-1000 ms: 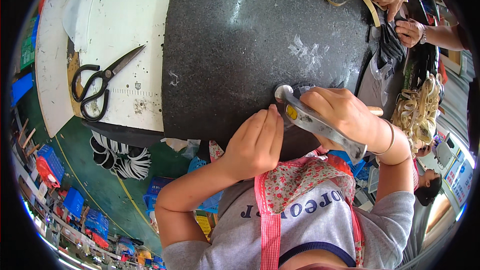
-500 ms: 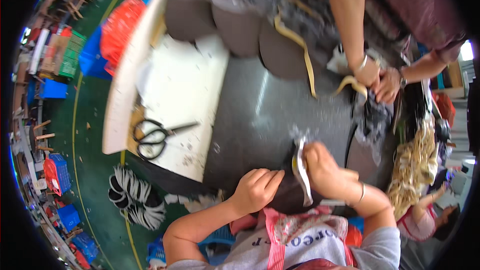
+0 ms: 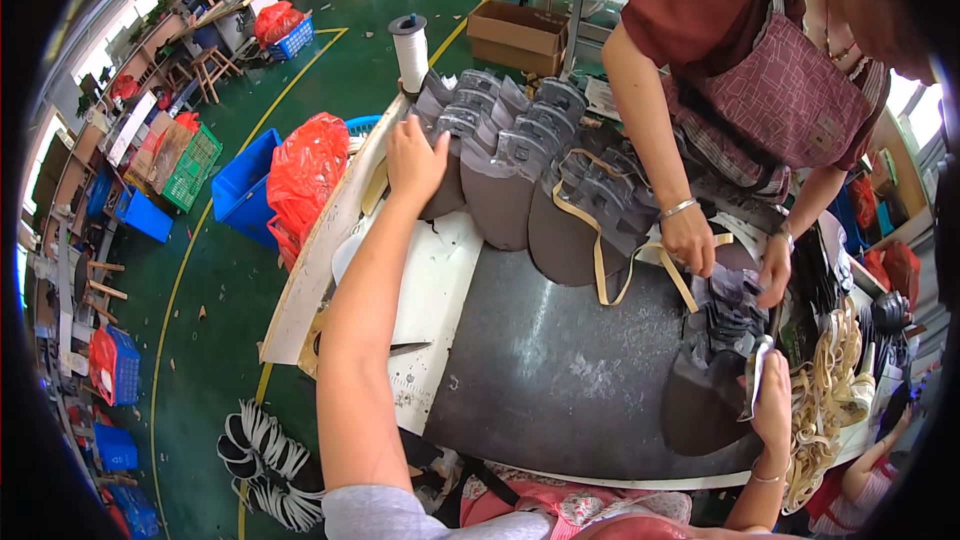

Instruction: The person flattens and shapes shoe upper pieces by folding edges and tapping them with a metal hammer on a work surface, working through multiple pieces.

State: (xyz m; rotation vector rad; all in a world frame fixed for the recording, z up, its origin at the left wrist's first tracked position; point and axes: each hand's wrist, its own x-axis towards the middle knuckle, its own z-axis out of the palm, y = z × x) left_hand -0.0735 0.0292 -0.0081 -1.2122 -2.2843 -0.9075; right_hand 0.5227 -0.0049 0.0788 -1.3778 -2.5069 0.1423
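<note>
My left hand reaches across to the far left end of the row of stacked dark grey cut pieces, rounded like shoe parts. Its thumb stands away from the fingers, and nothing shows in it. At the right, my right hand is closed round a slim silver metal tool whose exact kind I cannot make out. The tool is over the edge of another pile of dark grey pieces. Across the table, a co-worker's hands are at the top of this pile, beside a cream strap.
A black mat covers the table. Scissors lie partly behind my left forearm. A thread spool stands at the far corner. Red bags and a blue bin are left of the table. Cream straps hang at the right.
My left hand has gone from the near edge to the far left stack. My right hand has moved right with the silver tool. The view has shifted, showing more of the far side.
</note>
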